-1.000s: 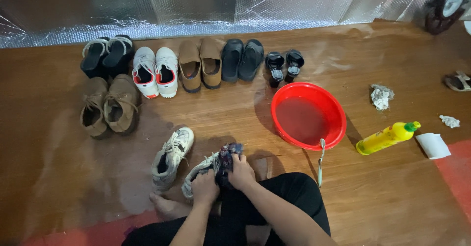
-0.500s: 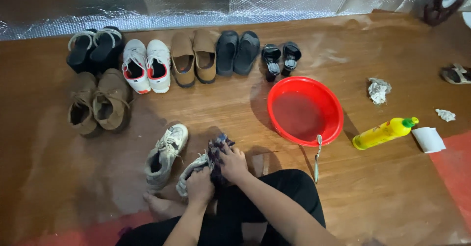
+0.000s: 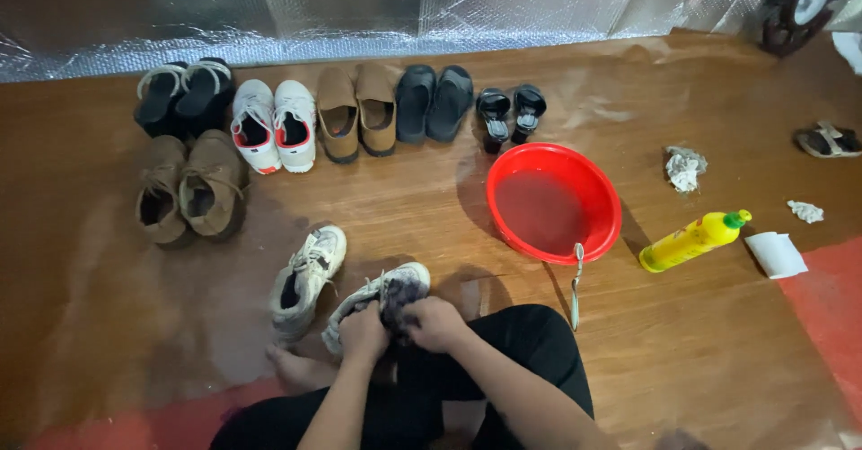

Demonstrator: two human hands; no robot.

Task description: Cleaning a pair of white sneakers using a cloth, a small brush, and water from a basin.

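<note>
Low in the frame, a little left of centre, you hold a worn grey-white sneaker (image 3: 377,295) on the wooden floor (image 3: 404,207), just in front of your knees. Your left hand (image 3: 364,331) is closed around the back part of this shoe and keeps it steady. Your right hand (image 3: 437,322) is clenched on a dark cloth (image 3: 401,290) and presses it against the toe part.

The sneaker looks light and its upper is soft, so it will probably bend if you squeeze in the middle. I think the heel and the sole edge are the stiffer places, so take hold there, as your left hand does now. The laces hang loose and can catch your fingers. The cloth is limp and seems damp; it may slip on the rubber, so bunch it well in the palm.

The second sneaker (image 3: 305,279) of the pair lies just beside, to the left, and does not touch the first one. To the right of centre stands a red basin (image 3: 611,225) with water, and a brush (image 3: 576,281) leans at its lower rim. A yellow bottle (image 3: 691,241) lies further to the right. Along the upper part of the frame, other shoes stand in pairs.
</note>
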